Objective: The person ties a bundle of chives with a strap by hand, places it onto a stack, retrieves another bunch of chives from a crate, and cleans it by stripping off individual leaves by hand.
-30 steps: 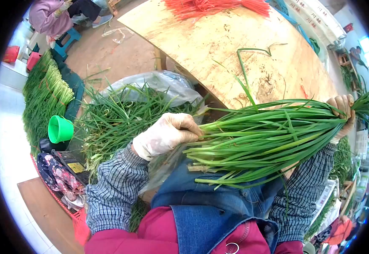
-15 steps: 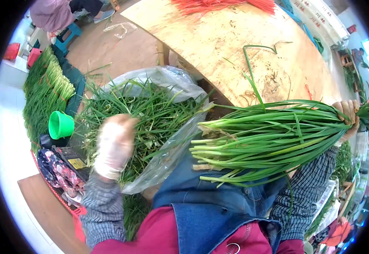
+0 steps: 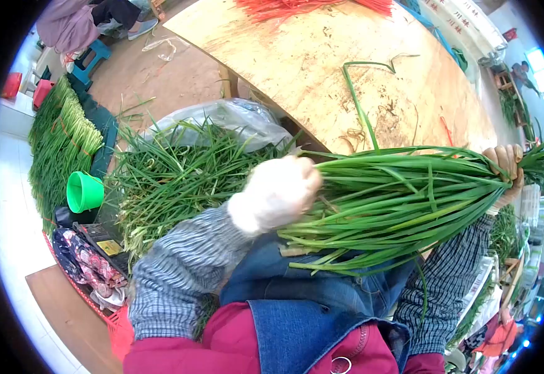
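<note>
The right hand's grip is closed round the leafy end of the green bunch at the right of the frame, with the tips fanning out beyond the fingers. The left hand, near the middle, is blurred; its fingers look curled by the upper stem ends, but whether it holds any stem I cannot tell. The bunch lies between the two hands, above the denim apron: leftward from the right grip, rightward from the left hand. Its long axis runs across the frame, nearly level, rising a little to the right. The left hand is nearer the pale stem ends, the right hand nearer the tips. So there are two hands and one held bunch, its leaves too many to count. Just above the bunch, one long bent leaf lies on the one worktop, which carries a pile of red strips at the top, overlapping past counting. Left of centre is one heap of loose leaves, with clear plastic along its upper side. Farther left stand one green bucket and, above it, a bank of stacked greens, its bundles uncountable. In the upper left, one person sits by one blue stool.
</note>
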Available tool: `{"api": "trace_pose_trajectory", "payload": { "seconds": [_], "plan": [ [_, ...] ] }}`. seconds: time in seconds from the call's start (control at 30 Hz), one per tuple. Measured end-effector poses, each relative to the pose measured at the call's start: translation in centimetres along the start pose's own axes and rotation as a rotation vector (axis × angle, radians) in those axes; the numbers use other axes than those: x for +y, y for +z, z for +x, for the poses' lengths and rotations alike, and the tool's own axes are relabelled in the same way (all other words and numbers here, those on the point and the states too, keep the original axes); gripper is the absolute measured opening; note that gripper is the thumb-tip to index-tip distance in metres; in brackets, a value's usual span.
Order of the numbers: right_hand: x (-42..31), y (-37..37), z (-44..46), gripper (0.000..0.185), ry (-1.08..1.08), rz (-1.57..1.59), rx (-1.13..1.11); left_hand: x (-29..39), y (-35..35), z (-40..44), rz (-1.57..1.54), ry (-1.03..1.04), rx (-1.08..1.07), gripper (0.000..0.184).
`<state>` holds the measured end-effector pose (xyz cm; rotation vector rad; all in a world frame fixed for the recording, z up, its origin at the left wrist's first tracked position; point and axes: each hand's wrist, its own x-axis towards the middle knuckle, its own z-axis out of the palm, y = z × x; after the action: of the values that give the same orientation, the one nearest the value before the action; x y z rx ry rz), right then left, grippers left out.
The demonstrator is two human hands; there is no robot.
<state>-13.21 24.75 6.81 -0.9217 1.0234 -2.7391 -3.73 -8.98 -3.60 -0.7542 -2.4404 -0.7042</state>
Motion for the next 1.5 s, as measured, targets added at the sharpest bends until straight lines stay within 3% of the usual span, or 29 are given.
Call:
{"api": "trace_pose_trajectory", "payload": {
  "seconds": [0.03,0.13,0.2,0.23,0.3,0.4,0.5,0.57,0.6,0.63,0.7,0.73,0.77,0.8,0.83,0.9,0.97,1.0,1.07,1.1,1.17,1.27,1.3,1.4,1.5],
  "plan": [
    [-0.1,-0.1,0.0,0.022,0.004,-0.003,-0.006,-0.7,-1.1,-1.1,0.101,0.043,0.075,0.013],
    [-0.1,-0.4,-0.2,0.022,-0.029,0.014,0.007,-3.5,-7.2,-6.6,0.392,-0.1,-0.132,0.007],
    [-0.1,-0.9,-0.2,0.022,-0.021,0.048,-0.014,-7.3,-10.1,-12.9,0.648,-0.355,-0.416,0.002],
    [-0.1,-1.0,-0.1,0.022,-0.013,0.067,-0.03,-8.8,-11.3,-16.6,0.776,-0.534,-0.692,0.004],
    [0.1,-1.2,-0.1,0.022,-0.012,0.081,-0.033,-8.2,-10.7,-16.1,0.684,-0.612,-0.761,0.005],
    [0.3,-0.8,0.2,0.021,-0.005,0.067,-0.057,-5.1,-5.3,-7.6,0.117,-0.479,-0.299,0.022],
    [-0.2,-1.1,0.0,0.02,0.003,0.051,-0.044,-3.3,1.3,-1.4,-0.04,-0.337,-0.038,0.022],
    [-0.3,-1.0,-0.2,0.019,0.016,0.027,-0.024,-3.0,2.7,0.3,-0.316,-0.418,-0.261,0.019],
    [-0.2,-1.1,-0.4,0.019,0.003,0.03,-0.016,-3.3,3.7,-0.4,-0.446,-0.33,-0.097,0.015],
    [0.1,-0.9,-0.5,0.019,-0.012,0.033,-0.004,-3.6,2.9,-1.2,-0.376,-0.253,-0.014,0.01],
    [-0.6,-2.3,-0.9,0.02,-0.001,0.026,0.001,-7.0,-0.5,-5.8,-0.312,-0.174,0.125,0.016],
    [-0.7,-2.8,-1.1,0.02,-0.007,0.035,0.012,-7.6,-3.3,-8.0,-0.035,-0.32,0.119,0.015],
    [-0.7,-3.2,-1.1,0.02,-0.011,0.045,0.023,-9.2,-6.2,-10.8,0.27,-0.399,-0.017,0.011],
    [-0.4,-2.9,-1.1,0.019,-0.005,0.068,0.024,-9.6,-9.1,-13.2,0.715,-0.615,-0.491,0.007],
    [-0.4,-3.0,-1.1,0.019,-0.017,0.074,0.022,-10.0,-10.4,-16.3,0.985,-0.631,-0.589,0.008],
    [-0.2,-3.1,-1.1,0.019,-0.031,0.084,0.012,-7.2,-10.7,-14.6,0.865,-0.6,-0.472,0.011],
    [0.2,-2.5,-0.9,0.02,-0.023,0.086,0.015,-3.4,-7.8,-9.8,0.177,-0.473,-0.14,0.022],
    [0.0,-2.5,-0.9,0.02,-0.014,0.078,0.015,-1.5,-6.7,-6.9,-0.269,-0.58,-0.205,0.034],
    [-0.7,-2.5,-1.0,0.021,0.01,0.047,0.038,1.4,-4.7,-2.5,-0.555,-0.526,-0.309,0.036],
    [-1.0,-2.5,-1.2,0.021,0.009,0.039,0.053,1.8,-3.1,-1.6,-0.547,-0.365,-0.271,0.033],
    [-0.9,-2.1,-1.3,0.021,0.005,0.028,0.083,2.0,-1.3,-0.4,-0.503,-0.207,-0.449,0.025],
    [-0.6,-1.5,-1.3,0.021,0.003,0.018,0.066,2.2,-1.9,1.3,-0.208,-0.021,-0.535,0.016],
    [-0.7,-1.4,-1.5,0.021,0.002,0.015,0.084,2.1,-2.1,2.2,-0.166,0.043,-0.381,0.012],
    [-0.4,-0.9,-1.3,0.022,-0.011,-0.002,0.095,3.0,-3.3,6.4,-0.051,0.152,-0.336,0.01],
    [-0.7,-0.7,-1.2,0.023,-0.009,-0.039,0.125,4.8,-4.1,11.1,-0.407,0.237,-0.05,0.009]
  ]
}}
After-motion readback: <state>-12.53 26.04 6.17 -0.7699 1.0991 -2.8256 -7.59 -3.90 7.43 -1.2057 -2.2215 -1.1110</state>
